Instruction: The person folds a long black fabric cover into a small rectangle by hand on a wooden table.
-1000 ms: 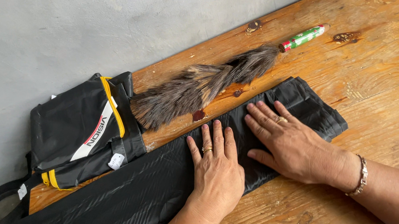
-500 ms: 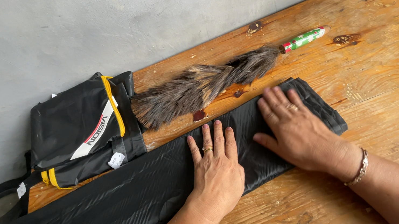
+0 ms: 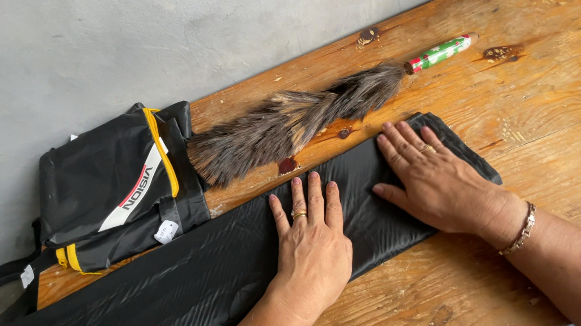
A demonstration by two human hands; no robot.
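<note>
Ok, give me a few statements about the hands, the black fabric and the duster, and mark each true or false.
1. Both hands, left hand and right hand, lie flat on the folded black fabric. True.
2. The feather duster lies between the fabric and the wall. True.
3. The right hand grips the duster's handle. False: it rests on the fabric, apart from the duster.
4. The black bag lies at the table's right end. False: it is at the left.

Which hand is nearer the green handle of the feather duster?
Right. The right hand lies flat on the black fabric near its end, just below the duster's green handle. The left hand presses the fabric farther along, below the duster's feathers.
</note>
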